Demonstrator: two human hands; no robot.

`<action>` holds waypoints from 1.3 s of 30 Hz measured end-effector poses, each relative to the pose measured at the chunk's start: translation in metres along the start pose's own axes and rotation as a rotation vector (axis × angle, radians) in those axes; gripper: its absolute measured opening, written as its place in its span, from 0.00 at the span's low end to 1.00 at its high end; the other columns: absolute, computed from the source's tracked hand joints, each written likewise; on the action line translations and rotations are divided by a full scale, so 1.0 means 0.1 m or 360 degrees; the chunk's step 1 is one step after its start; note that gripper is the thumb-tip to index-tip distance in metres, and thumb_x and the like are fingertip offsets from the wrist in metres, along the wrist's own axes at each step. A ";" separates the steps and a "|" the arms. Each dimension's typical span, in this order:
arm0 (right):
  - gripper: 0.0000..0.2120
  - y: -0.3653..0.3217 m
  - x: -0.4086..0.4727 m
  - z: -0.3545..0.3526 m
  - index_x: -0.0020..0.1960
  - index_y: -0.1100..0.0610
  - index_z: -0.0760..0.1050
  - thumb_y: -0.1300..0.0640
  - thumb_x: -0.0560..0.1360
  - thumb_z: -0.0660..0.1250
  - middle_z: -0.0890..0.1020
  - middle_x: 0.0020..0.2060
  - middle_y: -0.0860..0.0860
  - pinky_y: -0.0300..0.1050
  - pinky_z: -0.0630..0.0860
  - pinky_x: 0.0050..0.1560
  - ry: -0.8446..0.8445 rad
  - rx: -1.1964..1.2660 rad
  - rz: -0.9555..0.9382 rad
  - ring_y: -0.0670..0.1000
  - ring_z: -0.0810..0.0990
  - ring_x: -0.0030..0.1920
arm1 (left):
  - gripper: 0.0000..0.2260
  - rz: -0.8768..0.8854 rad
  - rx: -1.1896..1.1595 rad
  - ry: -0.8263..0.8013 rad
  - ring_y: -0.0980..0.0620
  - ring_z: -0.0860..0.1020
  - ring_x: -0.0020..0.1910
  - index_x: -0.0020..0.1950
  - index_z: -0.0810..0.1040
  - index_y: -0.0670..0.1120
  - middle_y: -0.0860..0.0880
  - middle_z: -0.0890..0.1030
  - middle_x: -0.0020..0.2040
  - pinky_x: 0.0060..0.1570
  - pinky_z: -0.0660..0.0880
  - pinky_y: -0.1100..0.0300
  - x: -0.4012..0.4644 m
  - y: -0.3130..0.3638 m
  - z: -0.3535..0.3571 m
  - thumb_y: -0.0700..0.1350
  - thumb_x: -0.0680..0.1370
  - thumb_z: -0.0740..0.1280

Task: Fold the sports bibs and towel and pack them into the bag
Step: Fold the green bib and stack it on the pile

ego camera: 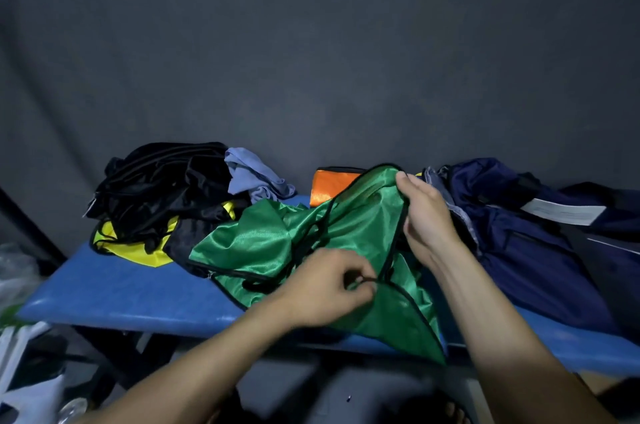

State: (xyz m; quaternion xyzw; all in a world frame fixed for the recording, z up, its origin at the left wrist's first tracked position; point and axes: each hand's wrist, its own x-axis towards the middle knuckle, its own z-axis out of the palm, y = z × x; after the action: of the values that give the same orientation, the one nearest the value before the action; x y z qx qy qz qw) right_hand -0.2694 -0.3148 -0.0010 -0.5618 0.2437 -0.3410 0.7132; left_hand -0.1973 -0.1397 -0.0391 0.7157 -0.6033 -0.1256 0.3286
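the shiny green satin bib with black trim (263, 243) lies rumpled on the blue padded bench (114, 292). the left hand (325, 288) pinches its black edging (near edge); the right hand (424, 212) grips its raised top, beside the navy fabric bag (519, 243).

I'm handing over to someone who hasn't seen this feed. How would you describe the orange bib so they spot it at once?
Start at the blue bench and look along its back edge, near the dark wall. The orange bib lies there, left of the navy bag, partly hidden behind the green bib. It is the only orange cloth; the pile on the left is black, yellow and grey-blue.
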 end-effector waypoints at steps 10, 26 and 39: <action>0.11 -0.94 -0.29 0.10 0.41 0.59 0.81 0.58 0.81 0.67 0.81 0.34 0.54 0.42 0.76 0.36 -0.0298 -0.0232 -0.0229 0.49 0.79 0.33 | 0.12 0.0042 -0.0942 0.0068 0.52 0.74 0.39 0.44 0.78 0.39 0.47 0.77 0.38 0.41 0.72 0.61 -0.29 0.73 -1.28 0.45 0.83 0.64; 0.14 -2.77 -1.30 1.21 0.40 0.58 0.82 0.47 0.74 0.76 0.85 0.36 0.54 0.46 0.75 0.41 -0.0746 -0.1245 -0.0892 0.48 0.81 0.35 | 0.04 0.0297 -0.0028 0.0957 0.57 0.81 0.53 0.48 0.86 0.54 0.55 0.82 0.50 0.56 0.78 0.55 -0.60 1.78 -2.44 0.51 0.78 0.72; 0.12 -2.64 -1.54 1.17 0.41 0.55 0.76 0.71 0.67 0.64 0.78 0.35 0.46 0.37 0.68 0.35 -0.0530 -0.1546 -0.1805 0.47 0.74 0.31 | 0.08 0.0246 -0.0543 0.0672 0.54 0.80 0.38 0.52 0.83 0.34 0.43 0.82 0.43 0.39 0.76 0.65 -0.71 2.27 -3.18 0.39 0.80 0.69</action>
State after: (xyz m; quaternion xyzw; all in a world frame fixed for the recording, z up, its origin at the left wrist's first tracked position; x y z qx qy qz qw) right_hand -0.3398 -0.1594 0.2779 -0.8953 -0.0703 -0.4204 0.1292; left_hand -0.2081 0.0156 0.3257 0.6123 -0.5443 -0.0481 0.5714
